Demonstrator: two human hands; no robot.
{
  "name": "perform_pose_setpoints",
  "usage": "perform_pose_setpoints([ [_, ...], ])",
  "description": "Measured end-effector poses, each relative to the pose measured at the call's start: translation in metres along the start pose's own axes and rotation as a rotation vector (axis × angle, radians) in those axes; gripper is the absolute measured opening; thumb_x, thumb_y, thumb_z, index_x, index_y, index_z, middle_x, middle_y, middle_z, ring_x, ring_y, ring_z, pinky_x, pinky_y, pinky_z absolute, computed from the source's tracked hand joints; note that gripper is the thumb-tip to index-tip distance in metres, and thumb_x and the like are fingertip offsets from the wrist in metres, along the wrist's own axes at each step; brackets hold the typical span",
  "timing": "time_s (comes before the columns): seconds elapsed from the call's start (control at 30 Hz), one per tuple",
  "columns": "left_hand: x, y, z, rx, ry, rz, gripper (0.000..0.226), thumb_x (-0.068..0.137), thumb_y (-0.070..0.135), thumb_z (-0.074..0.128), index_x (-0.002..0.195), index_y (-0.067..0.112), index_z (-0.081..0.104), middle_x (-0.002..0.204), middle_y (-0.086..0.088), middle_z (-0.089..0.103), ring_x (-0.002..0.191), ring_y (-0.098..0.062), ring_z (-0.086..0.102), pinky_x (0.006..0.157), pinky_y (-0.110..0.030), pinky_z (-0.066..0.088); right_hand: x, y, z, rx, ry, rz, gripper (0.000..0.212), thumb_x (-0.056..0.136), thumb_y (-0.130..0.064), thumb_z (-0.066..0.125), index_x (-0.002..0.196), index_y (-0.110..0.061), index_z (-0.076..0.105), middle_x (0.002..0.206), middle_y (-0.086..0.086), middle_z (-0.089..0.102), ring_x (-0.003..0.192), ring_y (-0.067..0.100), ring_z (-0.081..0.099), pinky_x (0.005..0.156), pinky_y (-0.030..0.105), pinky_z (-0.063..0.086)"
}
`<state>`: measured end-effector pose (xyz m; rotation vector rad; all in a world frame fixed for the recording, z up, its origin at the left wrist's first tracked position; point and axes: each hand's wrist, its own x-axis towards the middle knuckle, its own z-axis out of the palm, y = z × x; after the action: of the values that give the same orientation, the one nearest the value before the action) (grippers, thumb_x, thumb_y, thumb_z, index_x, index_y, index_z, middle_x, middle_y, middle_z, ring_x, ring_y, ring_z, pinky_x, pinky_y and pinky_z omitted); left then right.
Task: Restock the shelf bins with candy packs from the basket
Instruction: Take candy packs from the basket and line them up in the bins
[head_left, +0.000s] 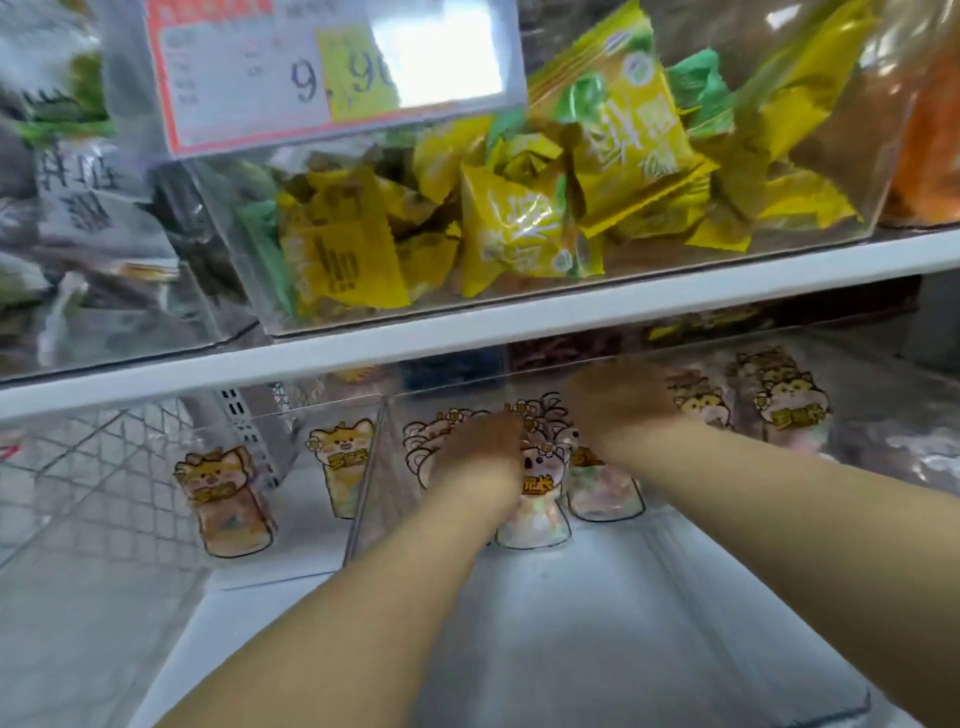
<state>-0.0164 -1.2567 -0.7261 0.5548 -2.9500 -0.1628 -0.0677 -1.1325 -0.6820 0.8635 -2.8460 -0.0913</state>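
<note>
Candy packs (223, 499) printed with a cartoon cat stand upright at the far left of the lower shelf. They are in front of a wire mesh (104, 467) that may be the basket, though I cannot tell. Past a clear divider (371, 467), both arms reach into the middle bin (675, 597).

The left hand (475, 452) is at the tops of the packs standing along the back, against a koala pack (535, 501). It is smeared, so I cannot tell whether it pinches a pack or only presses on one. The right hand (618, 402) sits further back and higher, near more cat packs (784, 410). Its fingers are just as unreadable.

This looks like the placing step, with packs being stood in rows at the back of the bin while its front floor is bare. The next move probably calls for letting go without toppling the neighbouring packs. Both hands would then draw out low under the white shelf board (467, 338) and go for more packs.
</note>
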Motion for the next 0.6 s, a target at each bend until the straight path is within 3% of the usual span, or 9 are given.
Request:
perform_pose_setpoints([
  [0.13,0.003,-0.008,0.004,-0.105,0.040,-0.054,0.040,0.096,0.001,0.054,0.134,0.015,0.058,0.128,-0.006,0.065,0.109,-0.025,0.066,0.081,-0.031,0.053,-0.003,0.000,-0.009,0.014,-0.060,-0.015,0.033,0.095,0.002,0.044,0.125,-0.002,0.057,0.114,0.014,0.059,0.108,0.032,0.059,0.076,0.034,0.042],
  [0.3,-0.002,-0.004,0.008,-0.090,0.006,-0.024,0.047,0.094,-0.001,0.054,0.137,0.014,0.050,0.132,-0.009,0.058,0.116,-0.028,0.060,0.092,-0.038,0.053,-0.006,0.001,-0.016,0.052,-0.050,-0.047,0.021,0.094,0.006,0.039,0.102,-0.004,0.056,0.071,0.005,0.039,0.079,0.026,0.049,0.073,0.032,0.041],
  [0.43,-0.011,-0.004,0.018,-0.010,0.029,0.053,0.059,0.085,0.003,0.067,0.138,0.014,0.043,0.137,-0.009,0.048,0.124,-0.030,0.049,0.096,-0.039,0.050,0.000,-0.006,-0.004,0.071,-0.039,-0.052,0.020,0.095,0.004,0.042,0.103,-0.003,0.059,0.084,0.008,0.046,0.092,0.030,0.058,0.082,0.035,0.049],
  [0.53,-0.021,0.001,0.024,0.093,0.183,0.098,0.070,0.075,0.009,0.080,0.136,0.012,0.046,0.128,-0.013,0.049,0.116,-0.033,0.054,0.077,-0.039,0.055,0.007,-0.005,0.011,0.115,-0.065,0.014,0.019,0.101,-0.006,0.039,0.099,-0.002,0.057,0.090,0.006,0.049,0.106,0.028,0.058,0.095,0.037,0.050],
  [0.6,-0.024,0.005,0.024,0.138,0.214,0.087,0.079,0.042,0.014,0.096,0.114,0.011,0.064,0.104,-0.012,0.059,0.089,-0.031,0.064,0.047,-0.033,0.051,0.007,-0.005,0.014,0.113,-0.048,0.019,0.025,0.099,-0.005,0.043,0.121,-0.004,0.054,0.114,0.012,0.053,0.115,0.033,0.056,0.097,0.042,0.050],
])
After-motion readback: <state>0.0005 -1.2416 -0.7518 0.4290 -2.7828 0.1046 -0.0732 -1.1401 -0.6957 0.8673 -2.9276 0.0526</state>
